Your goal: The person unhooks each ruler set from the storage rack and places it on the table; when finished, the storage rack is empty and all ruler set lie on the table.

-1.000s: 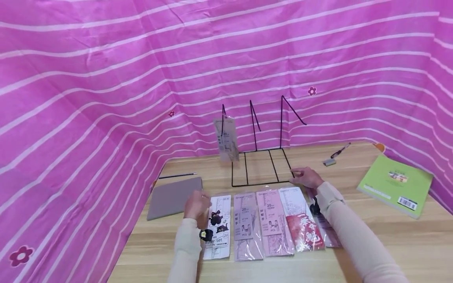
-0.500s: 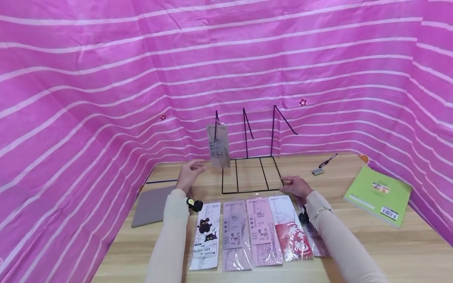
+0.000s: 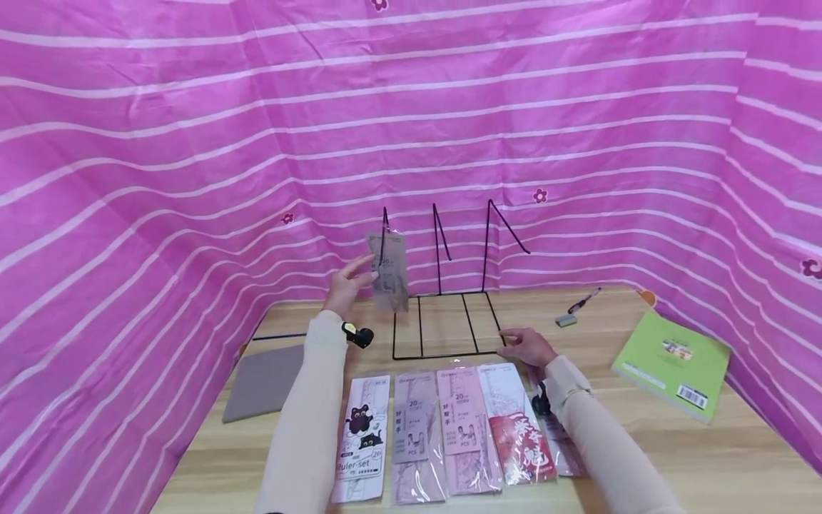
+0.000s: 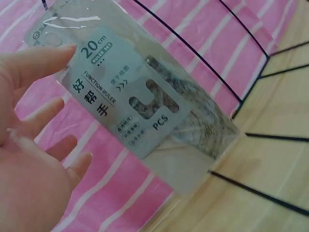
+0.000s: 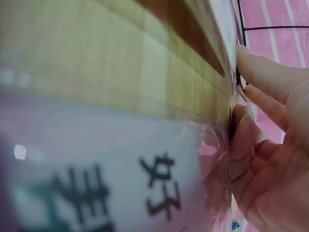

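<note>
A clear packet with a grey "20 cm ruler set" card (image 3: 390, 282) hangs from the left hook of a black wire display rack (image 3: 449, 355). My left hand (image 3: 347, 289) is beside it, fingers spread, the index fingertip right at the packet's edge in the left wrist view. No grip shows there. At the rack's right front corner, my right hand (image 3: 529, 348) pinches the base wire between thumb and fingers. In front of the rack lie a cat-print ruler set (image 3: 361, 437), a mauve ruler set (image 3: 417, 435), a pink one (image 3: 467, 428) and a white-and-red packet (image 3: 519, 428).
Another ruler packet (image 3: 568, 453) lies partly hidden under my right forearm. A grey notebook (image 3: 263, 382) and a pencil (image 3: 279, 336) are at left. A green book (image 3: 674, 364), a pen (image 3: 584, 301) and a small grey-green block (image 3: 566, 320) are at right. Pink striped cloth (image 3: 411, 143) surrounds the table.
My left hand has moved from above the cat-print ruler set forward and up to the hanging packet. My right hand stays at the rack's corner. The head view has shifted somewhat.
</note>
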Available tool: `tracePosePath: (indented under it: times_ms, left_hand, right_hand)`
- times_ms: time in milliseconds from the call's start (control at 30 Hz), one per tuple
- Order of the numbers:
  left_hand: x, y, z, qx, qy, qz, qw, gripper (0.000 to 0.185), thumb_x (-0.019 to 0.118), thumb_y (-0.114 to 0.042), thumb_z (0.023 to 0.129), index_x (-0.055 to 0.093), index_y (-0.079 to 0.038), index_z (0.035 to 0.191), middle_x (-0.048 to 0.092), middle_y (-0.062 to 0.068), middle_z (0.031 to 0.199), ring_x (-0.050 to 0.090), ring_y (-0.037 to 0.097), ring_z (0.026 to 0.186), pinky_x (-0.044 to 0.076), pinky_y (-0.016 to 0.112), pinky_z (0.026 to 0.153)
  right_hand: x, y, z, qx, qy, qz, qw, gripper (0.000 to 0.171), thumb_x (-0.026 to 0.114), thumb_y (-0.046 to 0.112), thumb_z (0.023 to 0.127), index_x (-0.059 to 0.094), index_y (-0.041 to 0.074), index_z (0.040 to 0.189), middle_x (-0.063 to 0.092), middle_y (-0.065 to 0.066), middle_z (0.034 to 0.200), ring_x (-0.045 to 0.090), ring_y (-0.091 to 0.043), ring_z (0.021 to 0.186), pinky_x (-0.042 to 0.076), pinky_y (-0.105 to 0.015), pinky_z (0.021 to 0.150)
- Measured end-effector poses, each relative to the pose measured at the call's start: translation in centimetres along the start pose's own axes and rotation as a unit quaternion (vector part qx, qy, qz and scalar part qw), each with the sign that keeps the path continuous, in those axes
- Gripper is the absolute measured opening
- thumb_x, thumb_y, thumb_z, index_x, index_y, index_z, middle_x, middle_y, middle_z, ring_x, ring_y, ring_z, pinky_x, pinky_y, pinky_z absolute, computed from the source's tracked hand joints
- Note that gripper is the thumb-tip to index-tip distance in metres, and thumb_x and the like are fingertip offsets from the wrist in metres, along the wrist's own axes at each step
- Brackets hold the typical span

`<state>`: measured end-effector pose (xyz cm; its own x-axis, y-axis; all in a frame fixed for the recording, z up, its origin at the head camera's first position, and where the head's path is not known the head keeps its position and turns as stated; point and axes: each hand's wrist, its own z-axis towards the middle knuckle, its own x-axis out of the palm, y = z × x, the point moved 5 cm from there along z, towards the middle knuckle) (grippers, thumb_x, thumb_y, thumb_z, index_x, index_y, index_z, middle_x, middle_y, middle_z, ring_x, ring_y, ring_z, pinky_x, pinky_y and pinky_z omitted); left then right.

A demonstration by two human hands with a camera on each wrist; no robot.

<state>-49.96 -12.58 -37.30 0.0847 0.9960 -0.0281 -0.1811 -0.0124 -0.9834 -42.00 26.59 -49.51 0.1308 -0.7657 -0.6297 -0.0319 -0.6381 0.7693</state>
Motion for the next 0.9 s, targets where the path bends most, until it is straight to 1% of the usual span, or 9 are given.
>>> tracePosePath:
  times_ms: [100, 167, 233, 333, 367, 467, 667, 833, 900]
  left_hand:
    - [0.0, 0.2, 0.2, -0.012, 0.014, -0.010, 0.9998, 0.049, 0.069, -0.012, 0.095, 0.057, -0.016, 0.143, 0.041, 0.002, 0.160, 0.030, 0.026, 0.150, 0.016, 0.050, 0.125]
    - [0.1, 0.1, 0.1, -0.017, 0.021, -0.009, 0.9996, 0.049, 0.068, -0.011, 0.096, 0.056, -0.014, 0.144, 0.043, 0.007, 0.158, 0.033, 0.026, 0.148, 0.020, 0.048, 0.124]
    - [0.2, 0.2, 0.3, -0.013, 0.023, -0.005, 0.9996, 0.048, 0.068, -0.009, 0.096, 0.057, -0.012, 0.143, 0.048, 0.012, 0.152, 0.040, 0.029, 0.143, 0.026, 0.046, 0.122]
    - [0.4, 0.3, 0.6, -0.001, 0.022, 0.006, 0.9997, 0.049, 0.069, -0.008, 0.094, 0.057, -0.009, 0.142, 0.054, 0.019, 0.144, 0.048, 0.032, 0.134, 0.031, 0.049, 0.119]
    - [0.4, 0.7, 0.9, 0.003, 0.021, 0.009, 0.9997, 0.049, 0.070, -0.008, 0.094, 0.058, -0.010, 0.141, 0.056, 0.019, 0.141, 0.050, 0.032, 0.132, 0.031, 0.050, 0.119]
    - [0.5, 0.6, 1.1, 0.007, 0.027, 0.020, 0.9994, 0.050, 0.071, -0.008, 0.093, 0.058, -0.010, 0.141, 0.058, 0.022, 0.139, 0.054, 0.035, 0.130, 0.031, 0.051, 0.118]
    - [0.6, 0.3, 0.9, 0.013, 0.017, 0.017, 0.9996, 0.048, 0.071, -0.002, 0.090, 0.061, -0.007, 0.137, 0.063, 0.024, 0.133, 0.060, 0.035, 0.125, 0.038, 0.046, 0.116]
    - [0.2, 0.1, 0.4, 0.015, -0.002, 0.005, 0.9999, 0.044, 0.074, 0.000, 0.088, 0.066, -0.007, 0.130, 0.069, 0.020, 0.124, 0.067, 0.024, 0.114, 0.045, 0.042, 0.110]
    - [-0.1, 0.1, 0.1, 0.017, -0.008, 0.004, 0.9998, 0.042, 0.074, 0.000, 0.087, 0.067, -0.007, 0.129, 0.071, 0.018, 0.122, 0.068, 0.022, 0.112, 0.047, 0.041, 0.109]
  right_hand:
    - [0.4, -0.1, -0.1, -0.001, -0.002, 0.005, 1.000, 0.061, 0.077, 0.023, 0.089, 0.054, 0.003, 0.143, 0.060, -0.033, 0.128, 0.061, -0.034, 0.104, 0.054, -0.039, 0.083]
    - [0.5, -0.1, -0.1, 0.002, -0.003, 0.008, 1.000, 0.061, 0.078, 0.023, 0.089, 0.055, 0.003, 0.142, 0.060, -0.032, 0.129, 0.060, -0.032, 0.104, 0.053, -0.037, 0.082]
    - [0.5, 0.0, -0.2, 0.001, -0.003, 0.010, 1.000, 0.061, 0.077, 0.022, 0.090, 0.054, 0.002, 0.143, 0.059, -0.033, 0.129, 0.061, -0.032, 0.104, 0.053, -0.038, 0.082]
    - [0.3, 0.0, -0.2, 0.003, -0.002, 0.009, 1.000, 0.061, 0.077, 0.023, 0.090, 0.054, 0.002, 0.143, 0.059, -0.033, 0.130, 0.061, -0.033, 0.106, 0.054, -0.040, 0.084]
    - [0.2, 0.1, -0.2, 0.001, -0.003, 0.006, 1.000, 0.061, 0.076, 0.023, 0.090, 0.054, 0.002, 0.143, 0.059, -0.033, 0.130, 0.061, -0.034, 0.106, 0.054, -0.040, 0.085]
    - [0.0, 0.1, -0.1, -0.006, -0.003, 0.004, 1.000, 0.061, 0.076, 0.023, 0.090, 0.054, 0.001, 0.142, 0.060, -0.033, 0.129, 0.061, -0.035, 0.108, 0.054, -0.040, 0.087]
    - [-0.2, 0.3, -0.2, -0.022, -0.010, -0.001, 1.000, 0.060, 0.077, 0.020, 0.090, 0.055, -0.001, 0.141, 0.063, -0.033, 0.123, 0.063, -0.034, 0.104, 0.053, -0.038, 0.085]
    - [-0.1, 0.4, -0.2, -0.022, -0.013, -0.005, 1.000, 0.060, 0.078, 0.021, 0.088, 0.056, -0.001, 0.140, 0.064, -0.033, 0.121, 0.063, -0.033, 0.101, 0.052, -0.036, 0.081]
    - [0.0, 0.4, -0.1, -0.022, -0.012, -0.008, 1.000, 0.060, 0.078, 0.021, 0.088, 0.056, -0.001, 0.140, 0.064, -0.033, 0.121, 0.063, -0.033, 0.100, 0.052, -0.036, 0.080]
